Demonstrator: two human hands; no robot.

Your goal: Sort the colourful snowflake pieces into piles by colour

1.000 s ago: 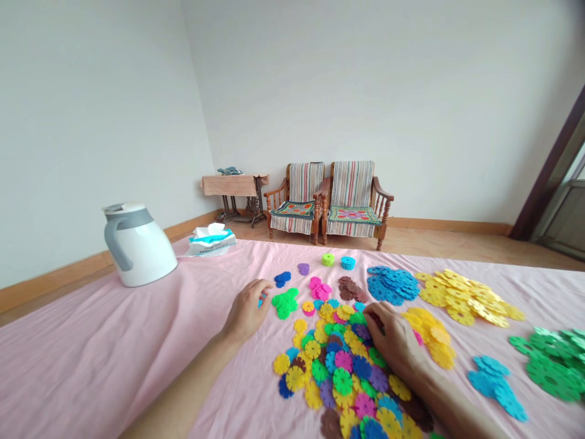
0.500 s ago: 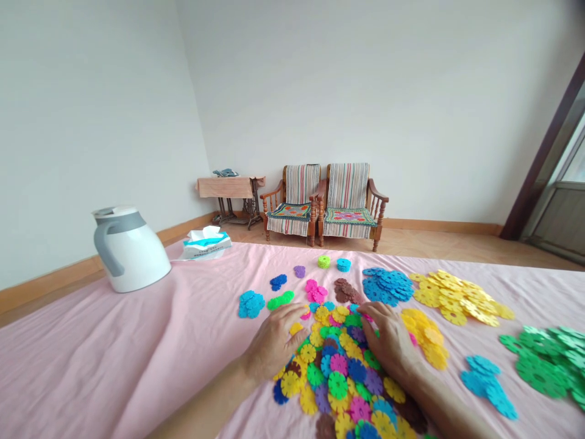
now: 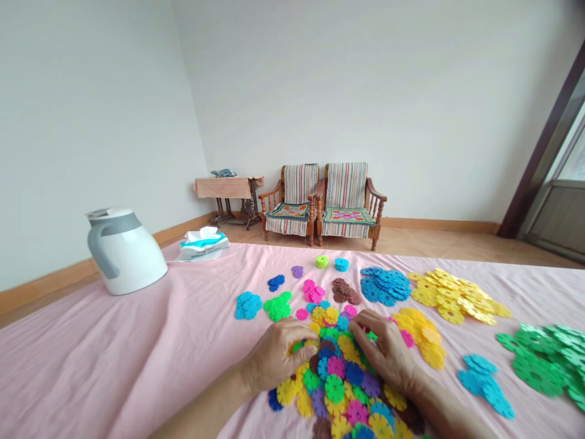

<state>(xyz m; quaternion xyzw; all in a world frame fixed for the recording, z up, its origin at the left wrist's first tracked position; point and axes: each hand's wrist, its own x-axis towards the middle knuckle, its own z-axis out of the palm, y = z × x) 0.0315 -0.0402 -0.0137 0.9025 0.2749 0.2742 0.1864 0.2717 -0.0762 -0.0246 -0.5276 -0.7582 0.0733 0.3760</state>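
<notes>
Both hands down at the mixed disc pile (image 3: 336, 387), front middle of the pink cloth (image 3: 183, 347). Pile = notched flower-shaped discs, overlapping: yellow, green, pink, purple, blue, brown. Left hand (image 3: 284, 353) curved over pile's left edge, palm down, thumb and fingers a narrow gap apart, yellow and green discs showing in between. Right hand (image 3: 382, 342) bent over pile's right side, fingers curled inward, a green disc beside its thumb. Fingertips partly hidden, so cannot tell whether either hand has a disc pinched or just touches the pile.

Sorted groups beyond the pile: light-blue cluster (image 3: 248, 305) and bright-green cluster (image 3: 278, 306) just past left hand; behind those, dark-blue cluster (image 3: 276, 282), purple cluster (image 3: 297, 272), lime stack (image 3: 322, 261), sky-blue stack (image 3: 341, 264). Pink cluster (image 3: 313, 291) and brown cluster (image 3: 346, 291) near pile's far end. Right side: big blue heap (image 3: 386, 286), big yellow heap (image 3: 452, 296), smaller yellow heap (image 3: 423, 335) near right hand, green heap (image 3: 548, 360) at frame edge.

Far left on cloth: white-grey jug (image 3: 134, 256), upright, tissue box (image 3: 204, 245) beyond it. Two wooden armchairs (image 3: 346, 189) by the wall.
</notes>
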